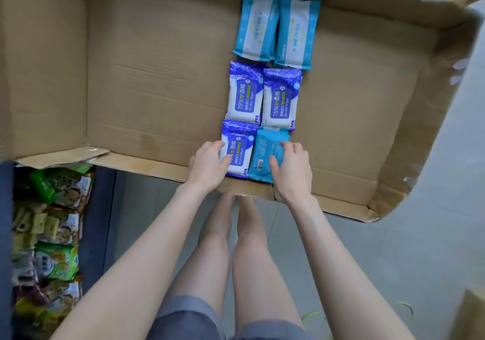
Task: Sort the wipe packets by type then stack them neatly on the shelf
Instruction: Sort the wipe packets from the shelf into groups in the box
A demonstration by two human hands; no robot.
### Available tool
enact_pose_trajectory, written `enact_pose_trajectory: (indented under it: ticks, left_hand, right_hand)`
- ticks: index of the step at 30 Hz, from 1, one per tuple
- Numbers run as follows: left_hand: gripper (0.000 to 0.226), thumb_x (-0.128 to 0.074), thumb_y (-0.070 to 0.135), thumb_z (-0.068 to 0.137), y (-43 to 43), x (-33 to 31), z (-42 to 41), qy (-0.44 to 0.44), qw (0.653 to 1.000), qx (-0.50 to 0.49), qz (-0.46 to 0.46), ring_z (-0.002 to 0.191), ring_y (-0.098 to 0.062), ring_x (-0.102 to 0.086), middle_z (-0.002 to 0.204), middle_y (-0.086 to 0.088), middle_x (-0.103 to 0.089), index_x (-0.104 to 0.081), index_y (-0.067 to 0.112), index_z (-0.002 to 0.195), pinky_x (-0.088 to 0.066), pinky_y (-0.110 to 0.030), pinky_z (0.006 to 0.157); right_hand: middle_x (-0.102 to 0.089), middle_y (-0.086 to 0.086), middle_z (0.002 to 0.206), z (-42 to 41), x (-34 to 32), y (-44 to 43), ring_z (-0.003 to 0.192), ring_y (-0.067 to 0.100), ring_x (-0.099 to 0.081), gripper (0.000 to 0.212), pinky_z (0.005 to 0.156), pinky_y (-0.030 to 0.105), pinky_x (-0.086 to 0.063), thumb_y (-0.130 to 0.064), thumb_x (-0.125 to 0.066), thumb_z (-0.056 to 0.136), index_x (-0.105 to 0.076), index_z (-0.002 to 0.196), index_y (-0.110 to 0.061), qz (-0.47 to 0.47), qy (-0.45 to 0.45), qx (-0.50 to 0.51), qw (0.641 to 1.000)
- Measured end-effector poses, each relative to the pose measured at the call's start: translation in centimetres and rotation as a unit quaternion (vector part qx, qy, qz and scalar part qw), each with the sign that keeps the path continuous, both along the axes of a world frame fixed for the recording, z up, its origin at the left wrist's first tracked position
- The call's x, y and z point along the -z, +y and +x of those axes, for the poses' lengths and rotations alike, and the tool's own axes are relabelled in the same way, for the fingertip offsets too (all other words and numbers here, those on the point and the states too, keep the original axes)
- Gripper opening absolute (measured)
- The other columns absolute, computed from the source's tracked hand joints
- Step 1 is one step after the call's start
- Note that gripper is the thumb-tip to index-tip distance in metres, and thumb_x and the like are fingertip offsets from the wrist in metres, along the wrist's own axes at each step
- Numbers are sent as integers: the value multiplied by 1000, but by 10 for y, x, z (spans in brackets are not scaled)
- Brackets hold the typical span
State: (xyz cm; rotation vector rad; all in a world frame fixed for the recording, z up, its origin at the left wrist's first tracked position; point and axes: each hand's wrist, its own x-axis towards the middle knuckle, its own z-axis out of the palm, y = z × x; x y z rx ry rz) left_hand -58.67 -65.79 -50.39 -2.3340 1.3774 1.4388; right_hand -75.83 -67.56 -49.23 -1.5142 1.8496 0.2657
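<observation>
Several wipe packets lie in two columns on a flat cardboard box (157,77). At the far end are two light-blue packets (256,24) (296,32). In the middle lie two dark-blue alcohol wipe packets (245,92) (282,98). Nearest me, my left hand (210,166) grips a third dark-blue alcohol packet (240,150) by its left edge. My right hand (291,166) grips a light-blue packet (267,153) lying back side up, barcode showing. The two near packets touch each other.
The box's raised walls (393,6) run along the far and right sides; its near flap (341,198) lies by my hands. A shelf of green snack packs (52,224) stands at the lower left. Grey floor (420,234) lies below, with my legs over it.
</observation>
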Motion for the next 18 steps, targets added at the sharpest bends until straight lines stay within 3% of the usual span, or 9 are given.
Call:
enact_pose_trajectory:
  ticks: [5,10,14,18]
  left_hand:
    - [31,-53,21,94,15,-96,14,14,987,-34,-157,112,-25,-53,118,-6,-61,-58,13,124,-40,-36,95]
    - [25,-58,16,92,56,-195,34,12,951,-125,-281,102,-21,-58,106,-4,-64,-62,11,116,-43,-32,89]
    - [28,-55,24,92,109,-258,58,-29,926,-165,-339,100,-21,-58,104,-1,-63,-61,12,116,-45,-40,89]
    - [27,-56,23,94,179,-300,82,-72,905,-228,-352,102,-22,-57,108,-1,-62,-60,13,119,-45,-47,92]
  right_hand:
    - [-51,8,130,13,-81,10,113,28,-44,35,90,32,-34,-23,-50,96,-52,128,-7,-83,-75,-86,990]
    - [-60,12,117,38,-170,30,103,33,-51,27,89,38,-40,-19,-57,93,-60,116,-4,-178,-141,-156,961]
    - [-62,11,114,68,-228,53,100,34,-53,24,85,33,-37,-16,-60,90,-63,111,-4,-232,-184,-239,925]
    - [-64,11,107,106,-273,87,95,36,-56,23,80,39,-45,-17,-61,86,-65,106,-6,-262,-213,-324,884]
